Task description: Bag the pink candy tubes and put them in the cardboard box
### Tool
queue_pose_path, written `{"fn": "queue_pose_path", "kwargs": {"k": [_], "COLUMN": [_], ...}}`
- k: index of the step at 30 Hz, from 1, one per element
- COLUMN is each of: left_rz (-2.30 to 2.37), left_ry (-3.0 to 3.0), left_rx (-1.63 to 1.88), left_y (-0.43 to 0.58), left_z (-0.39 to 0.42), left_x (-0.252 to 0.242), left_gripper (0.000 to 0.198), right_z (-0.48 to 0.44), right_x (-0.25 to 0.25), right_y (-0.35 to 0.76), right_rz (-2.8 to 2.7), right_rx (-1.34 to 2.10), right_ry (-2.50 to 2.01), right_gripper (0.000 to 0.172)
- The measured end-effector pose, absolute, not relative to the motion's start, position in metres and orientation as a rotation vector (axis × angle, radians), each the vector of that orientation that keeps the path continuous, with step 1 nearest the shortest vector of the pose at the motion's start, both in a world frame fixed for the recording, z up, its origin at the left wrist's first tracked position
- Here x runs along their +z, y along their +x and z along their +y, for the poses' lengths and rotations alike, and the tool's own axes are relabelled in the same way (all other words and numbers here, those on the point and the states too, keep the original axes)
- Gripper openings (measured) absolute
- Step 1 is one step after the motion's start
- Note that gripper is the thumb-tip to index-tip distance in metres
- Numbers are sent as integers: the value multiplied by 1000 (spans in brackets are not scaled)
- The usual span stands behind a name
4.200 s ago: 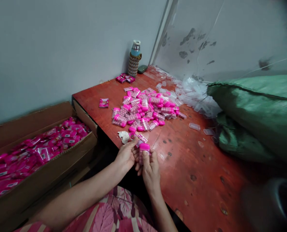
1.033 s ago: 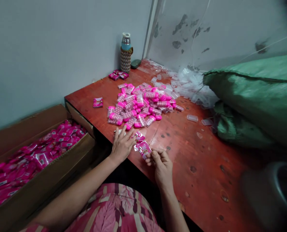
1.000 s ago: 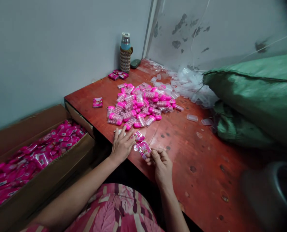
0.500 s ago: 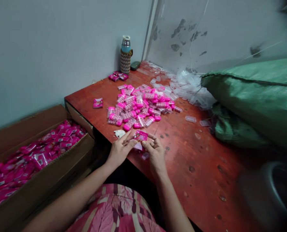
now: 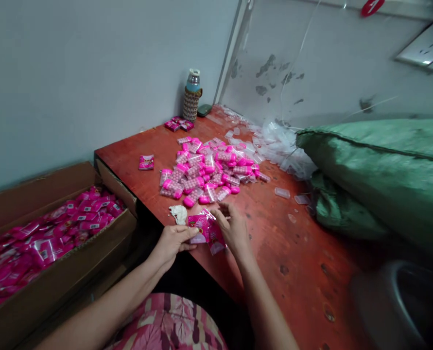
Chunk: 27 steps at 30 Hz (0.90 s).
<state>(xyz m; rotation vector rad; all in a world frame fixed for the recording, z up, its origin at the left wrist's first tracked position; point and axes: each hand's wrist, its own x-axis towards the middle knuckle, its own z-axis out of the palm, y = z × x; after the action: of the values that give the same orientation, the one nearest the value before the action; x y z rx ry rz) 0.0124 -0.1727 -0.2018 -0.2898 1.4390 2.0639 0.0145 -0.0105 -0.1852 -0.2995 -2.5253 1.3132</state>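
My left hand (image 5: 174, 243) pinches a small pink printed packet (image 5: 199, 227) between thumb and fingers at the table's front edge. Just right of it lies another pink packet (image 5: 216, 239), partly overlapped by the first. My right hand (image 5: 233, 228) hovers over that second packet, its thumb and fingers apart, with nothing visible between them. Beyond both hands is a heap of clear plastic containers with bright pink caps (image 5: 205, 170), filled with small pink balls. A crumpled white scrap (image 5: 179, 214) rests beside the left hand.
On the left stands a cardboard box (image 5: 117, 228) of pink packets. One packet (image 5: 146, 162) and a few more (image 5: 180, 124) lie farther back, near a bottle in a knitted cover (image 5: 192, 99). Clear plastic pieces (image 5: 284, 150) and a green sack (image 5: 376, 170) occupy the right side.
My right hand has come off the packet that both hands held and opened. The left hand has kept it and moved slightly left and nearer. The camera view has tilted up.
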Motion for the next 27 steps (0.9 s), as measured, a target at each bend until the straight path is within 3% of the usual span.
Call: {"fn": "queue_pose_path", "kwargs": {"k": [4,9,15,22,27], "left_rz": [1384,1211,882,757,723], "left_ry": [-399,-501,-749,-741,-609], "left_rx": [2115,2210,2458,2528,2542], "left_y": [12,4,-7,-10,-2], "left_z": [-178,-182,-171,-161,-151], "left_x": [-197,-197,-194,-197,-191], "left_gripper": [19,16,7,8,8], "right_z": [-15,-15,-4,-41,-61], "right_x": [-176,-183,-185,-181,-188], "right_y": [-23,-54,-37,57,78], "right_rz": [-2813,-2975,-2791,-2367,-2283], "right_rx": [573,383,891,1983,1974], "right_ry": [-270,-350,-448,-492,-524], "right_gripper": [38,36,28,28,23]}}
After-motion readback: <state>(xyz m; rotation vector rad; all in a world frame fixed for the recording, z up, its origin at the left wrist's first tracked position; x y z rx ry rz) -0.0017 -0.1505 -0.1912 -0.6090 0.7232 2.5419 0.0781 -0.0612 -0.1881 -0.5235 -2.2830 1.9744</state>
